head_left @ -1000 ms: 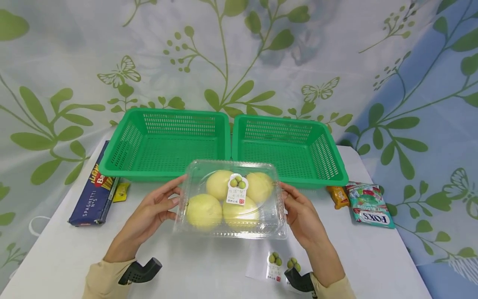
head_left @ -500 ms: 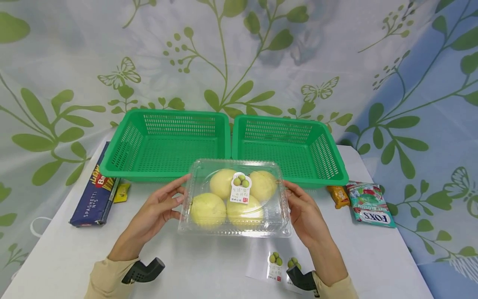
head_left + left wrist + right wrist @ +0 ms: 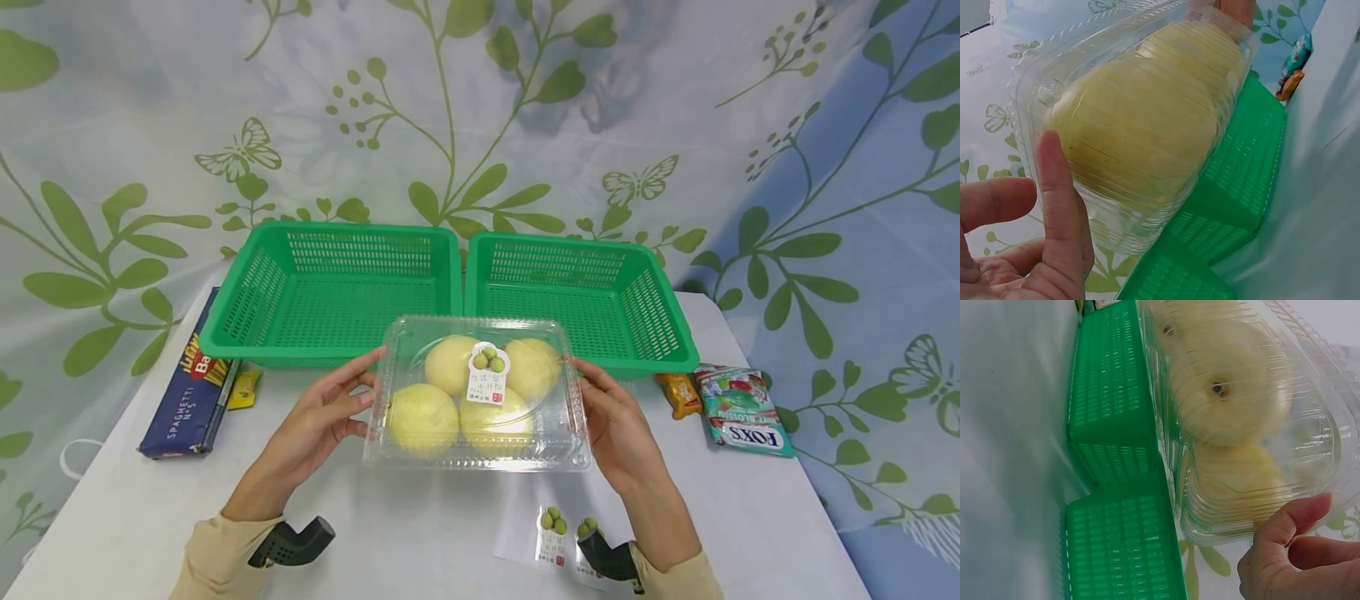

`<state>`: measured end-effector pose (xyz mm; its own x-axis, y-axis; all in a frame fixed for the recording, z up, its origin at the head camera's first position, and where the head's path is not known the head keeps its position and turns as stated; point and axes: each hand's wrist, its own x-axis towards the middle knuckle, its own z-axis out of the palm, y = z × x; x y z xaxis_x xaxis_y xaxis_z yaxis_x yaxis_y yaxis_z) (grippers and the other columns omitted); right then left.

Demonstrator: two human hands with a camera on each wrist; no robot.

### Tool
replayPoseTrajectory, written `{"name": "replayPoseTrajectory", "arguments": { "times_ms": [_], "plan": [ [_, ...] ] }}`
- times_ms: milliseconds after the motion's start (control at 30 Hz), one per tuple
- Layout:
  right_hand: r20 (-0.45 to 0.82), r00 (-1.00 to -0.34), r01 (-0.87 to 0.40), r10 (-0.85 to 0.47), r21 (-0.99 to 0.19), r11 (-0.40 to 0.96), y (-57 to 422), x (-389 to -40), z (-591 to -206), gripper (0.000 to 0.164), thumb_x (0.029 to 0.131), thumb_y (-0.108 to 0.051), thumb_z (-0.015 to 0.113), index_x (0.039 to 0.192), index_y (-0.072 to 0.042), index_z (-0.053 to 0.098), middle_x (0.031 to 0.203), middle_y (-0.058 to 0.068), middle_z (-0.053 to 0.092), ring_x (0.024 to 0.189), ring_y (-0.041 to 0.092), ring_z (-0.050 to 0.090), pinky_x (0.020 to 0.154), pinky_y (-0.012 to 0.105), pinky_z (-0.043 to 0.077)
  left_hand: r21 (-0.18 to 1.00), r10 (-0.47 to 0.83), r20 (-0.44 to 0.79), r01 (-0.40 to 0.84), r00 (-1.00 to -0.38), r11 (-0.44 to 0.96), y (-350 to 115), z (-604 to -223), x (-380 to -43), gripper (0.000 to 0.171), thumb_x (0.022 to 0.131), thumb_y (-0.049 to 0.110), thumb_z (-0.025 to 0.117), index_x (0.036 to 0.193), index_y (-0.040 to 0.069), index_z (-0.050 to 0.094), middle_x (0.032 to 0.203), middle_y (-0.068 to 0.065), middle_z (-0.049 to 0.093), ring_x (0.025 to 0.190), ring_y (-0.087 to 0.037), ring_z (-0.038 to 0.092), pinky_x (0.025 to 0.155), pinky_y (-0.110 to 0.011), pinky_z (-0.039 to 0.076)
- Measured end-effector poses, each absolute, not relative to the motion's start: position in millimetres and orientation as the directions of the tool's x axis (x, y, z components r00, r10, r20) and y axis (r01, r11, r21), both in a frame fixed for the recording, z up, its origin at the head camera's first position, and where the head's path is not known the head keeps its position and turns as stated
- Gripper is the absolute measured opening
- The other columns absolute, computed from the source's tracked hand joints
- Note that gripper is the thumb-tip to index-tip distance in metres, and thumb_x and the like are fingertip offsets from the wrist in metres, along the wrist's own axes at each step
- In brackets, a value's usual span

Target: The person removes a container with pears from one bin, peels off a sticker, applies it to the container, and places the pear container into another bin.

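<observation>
Both hands hold up a clear plastic clamshell box [image 3: 558, 417] of several pale yellow pears [image 3: 423, 417]. A white label [image 3: 489, 383] with a pear picture sits on its lid. The left hand [image 3: 322, 421] is at the box's left end; the left wrist view shows a fingertip against the plastic near the rim. My right hand [image 3: 618, 433] grips the opposite end. In the right wrist view, its thumb lies at the box's edge and the other fingers are partly hidden. The box tilts toward the camera, its far edge overlapping the basket fronts.
Two green plastic baskets [image 3: 333, 348] [image 3: 600, 362] stand side by side at the back. A spaghetti box [image 3: 183, 408] and yellow packet [image 3: 243, 389] lie left; an orange packet [image 3: 680, 396] and Fox's bag [image 3: 742, 408] right. Loose pear labels [image 3: 552, 533] lie on the white table [image 3: 360, 533] in front.
Both hands have shifted the pear box slightly right and a little upward in the head view, keeping their hold at its ends. The baskets and packets stay where they were.
</observation>
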<state>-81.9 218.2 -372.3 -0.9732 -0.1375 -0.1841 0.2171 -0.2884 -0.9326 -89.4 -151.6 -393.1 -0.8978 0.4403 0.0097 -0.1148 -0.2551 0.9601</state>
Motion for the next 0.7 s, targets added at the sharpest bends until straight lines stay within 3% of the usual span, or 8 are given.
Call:
{"name": "replayPoseTrajectory", "arguments": {
  "times_ms": [700],
  "plan": [
    [-0.188,-0.975,0.215,-0.116,-0.929,-0.303,220.7,-84.7,-369.9,0.025,0.108,-0.022,0.045,0.130,-0.024,0.056,0.111,-0.012,0.063,0.101,0.003,0.062,0.082,0.019,0.054,0.954,0.448,0.017,-0.119,-0.894,-0.273,-147.8,-388.4,-94.3,0.064,0.103,0.003,0.049,0.160,0.004,0.022,0.111,0.001,0.051,0.084,-0.003,0.063,0.069,-0.023,0.061]
  ]
}}
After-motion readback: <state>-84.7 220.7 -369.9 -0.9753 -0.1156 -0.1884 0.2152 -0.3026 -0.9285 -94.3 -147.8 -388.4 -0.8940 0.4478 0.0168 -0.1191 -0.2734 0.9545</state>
